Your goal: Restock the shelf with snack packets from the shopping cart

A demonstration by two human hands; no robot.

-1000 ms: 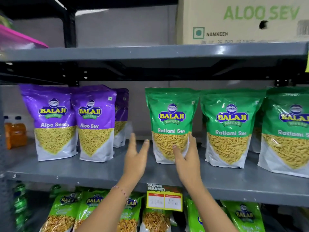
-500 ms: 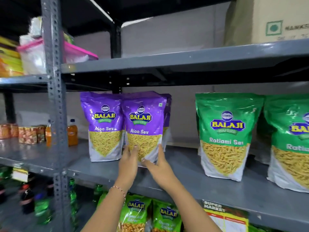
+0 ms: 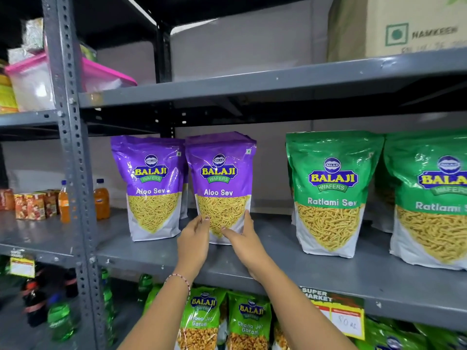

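Note:
Two purple Aloo Sev packets stand upright on the grey middle shelf (image 3: 316, 271). My left hand (image 3: 193, 239) grips the lower left edge of the right-hand purple packet (image 3: 219, 178), and my right hand (image 3: 243, 238) grips its lower right edge. More purple packets stand hidden behind it. The other purple packet (image 3: 151, 183) stands just to its left, untouched. Two green Ratlami Sev packets (image 3: 331, 188) (image 3: 434, 198) stand further right on the same shelf. The shopping cart is out of view.
A grey perforated upright post (image 3: 73, 157) stands left of the packets. Beyond it are orange drink bottles (image 3: 101, 198) and small red cartons (image 3: 32, 204). Green Chana Jor Garam packets (image 3: 227, 322) fill the shelf below. A cardboard box (image 3: 409, 26) sits on the upper shelf.
My hands left the green Ratlami Sev packet, moved left and closed on the right-hand purple Aloo Sev packet. The view shifted left and closer.

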